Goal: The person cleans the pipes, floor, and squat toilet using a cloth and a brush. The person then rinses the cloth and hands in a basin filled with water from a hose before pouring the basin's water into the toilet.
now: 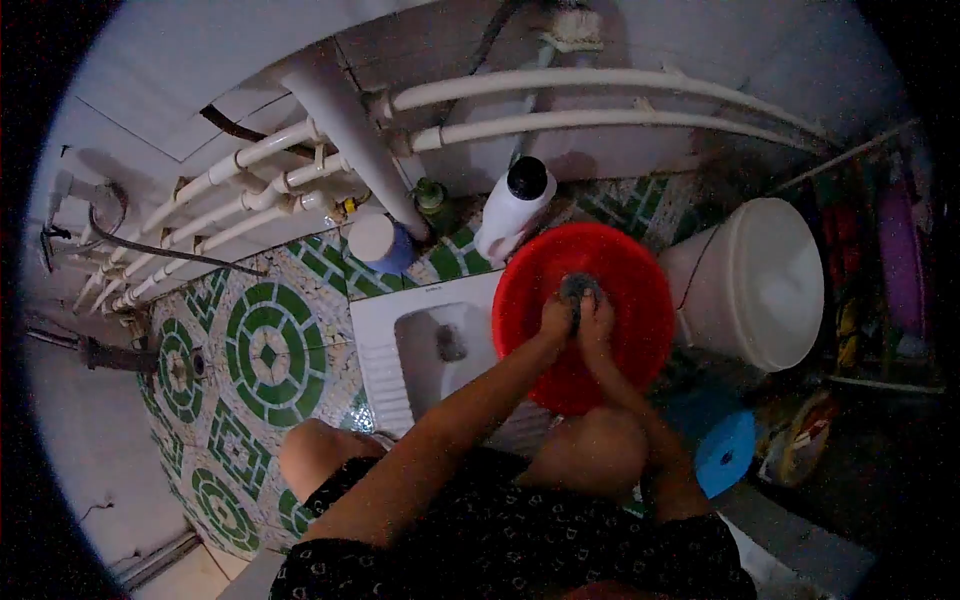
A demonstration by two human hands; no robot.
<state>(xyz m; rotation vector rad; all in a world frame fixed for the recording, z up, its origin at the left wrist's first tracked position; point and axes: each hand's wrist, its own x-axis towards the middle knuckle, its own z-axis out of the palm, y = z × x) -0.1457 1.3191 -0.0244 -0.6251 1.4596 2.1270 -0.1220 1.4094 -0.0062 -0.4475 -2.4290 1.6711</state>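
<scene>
A large red basin rests partly over the right side of a white squat toilet. Above the basin's inside, both my hands meet on a small, crumpled grey cloth. The fingers of my left hand are closed on it from the left. From the other side my right hand grips the same cloth, its fingers bunched against it. Most of the cloth is hidden by the hands, so its exact kind does not show.
Behind the basin stands a white bottle with a black cap, near a green bottle and a blue-and-white container. A white bucket is at the right, with a blue round object below it. White pipes run along the wall.
</scene>
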